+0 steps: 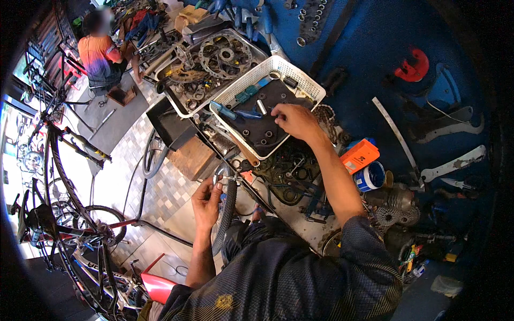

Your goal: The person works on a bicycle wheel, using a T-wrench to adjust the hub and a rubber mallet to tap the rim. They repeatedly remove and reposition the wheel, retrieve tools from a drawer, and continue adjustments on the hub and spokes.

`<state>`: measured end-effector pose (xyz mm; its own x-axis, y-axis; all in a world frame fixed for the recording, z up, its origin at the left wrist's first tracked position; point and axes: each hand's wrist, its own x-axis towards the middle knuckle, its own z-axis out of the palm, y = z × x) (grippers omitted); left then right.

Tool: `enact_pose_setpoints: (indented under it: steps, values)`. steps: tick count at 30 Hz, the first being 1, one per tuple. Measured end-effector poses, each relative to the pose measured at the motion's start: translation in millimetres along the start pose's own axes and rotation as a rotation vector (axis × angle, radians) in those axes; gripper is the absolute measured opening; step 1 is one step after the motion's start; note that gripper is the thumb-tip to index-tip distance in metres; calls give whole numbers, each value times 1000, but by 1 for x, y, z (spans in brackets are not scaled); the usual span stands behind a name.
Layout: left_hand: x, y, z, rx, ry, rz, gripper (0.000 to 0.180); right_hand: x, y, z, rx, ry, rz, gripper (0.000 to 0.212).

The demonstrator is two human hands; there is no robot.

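My left hand is closed by a shiny metal part with a rounded end; its exact kind I cannot make out. Right below it a knobbly black bicycle tyre shows edge-on. Over a white perforated basket, my right hand has its fingers drawn together; whatever they pinch, if anything, is too small to tell. A silver cylinder like a socket lies just left of those fingertips. On the dark cloth in the basket are several small round metal pieces and a blue-handled tool.
Behind the basket stands a metal tray of brake discs and loose parts. An orange box and a blue-and-white tub sit right of my arm. Bicycles crowd the left. Another person sits at far left.
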<state>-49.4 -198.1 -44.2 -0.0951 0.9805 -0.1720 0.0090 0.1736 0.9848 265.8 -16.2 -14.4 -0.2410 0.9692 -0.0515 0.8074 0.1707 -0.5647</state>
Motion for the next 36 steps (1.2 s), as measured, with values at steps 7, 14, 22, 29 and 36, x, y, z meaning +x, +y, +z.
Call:
enact_pose_setpoints:
  steps: [7, 14, 22, 29, 36]
  values:
    - [-8, 0, -2, 24, -8, -26, 30, 28, -1, 28, -348, -433, 4, 34]
    - [-11, -3, -5, 45, 0, 26, 29, 37, -10, 34, -396, -478, -31, 41]
    - [-15, 3, -7, 89, 11, -25, 21, 50, -24, 68, -228, -341, -302, 42]
    - [-18, 1, -11, 107, 22, -20, 23, 58, -5, 58, 319, -300, -285, 36]
    - [-19, 2, -8, 77, -7, -2, 25, 35, 0, 36, 581, -234, -348, 30]
